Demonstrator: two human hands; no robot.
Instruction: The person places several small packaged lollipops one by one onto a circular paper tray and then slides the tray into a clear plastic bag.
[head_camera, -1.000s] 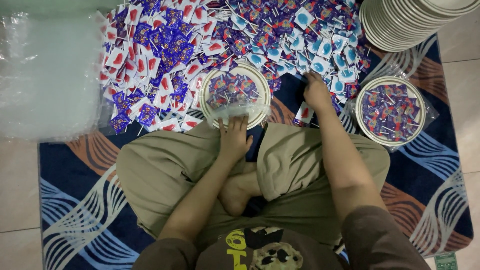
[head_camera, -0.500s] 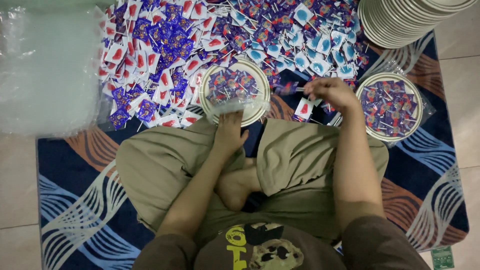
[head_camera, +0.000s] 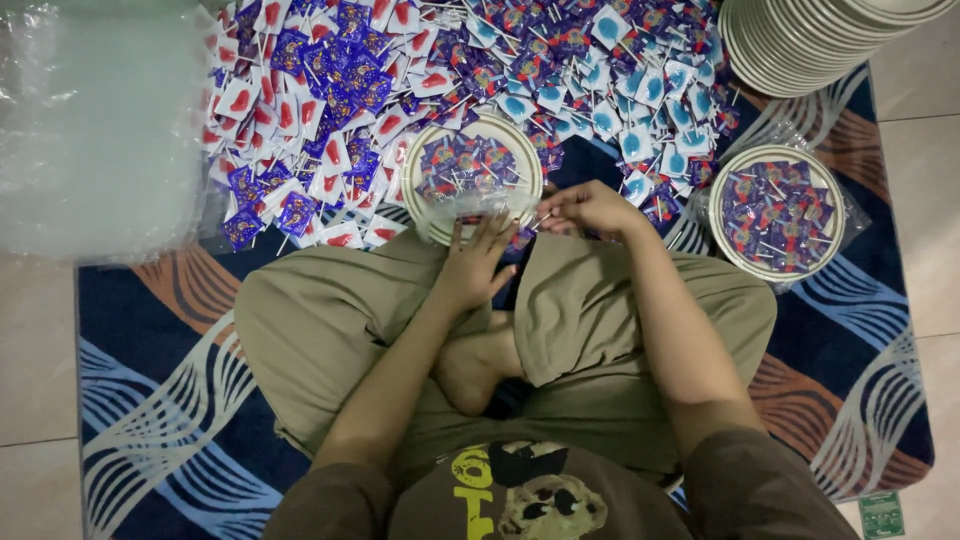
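I sit cross-legged on a patterned rug. A round pale plate (head_camera: 425, 215) filled with wrapped lollipops lies in front of my knees, inside a clear plastic bag. My left hand (head_camera: 475, 265) rests with spread fingers on the near edge of that bag and plate. My right hand (head_camera: 585, 208) hovers just right of the plate, fingers pinched on a lollipop by its thin stick. A second filled plate (head_camera: 722, 235), wrapped in clear plastic, sits to the right.
A big heap of wrapped lollipops (head_camera: 330, 90) in red, blue and purple covers the far rug. A stack of plates (head_camera: 800, 50) stands at the top right. Clear plastic bags (head_camera: 95, 130) pile at the left. Tile floor (head_camera: 35, 400) surrounds the rug (head_camera: 160, 330).
My right hand pulled back from the heap at the right and came in next to the plate, holding a lollipop. My left hand stayed on the plate's near edge.
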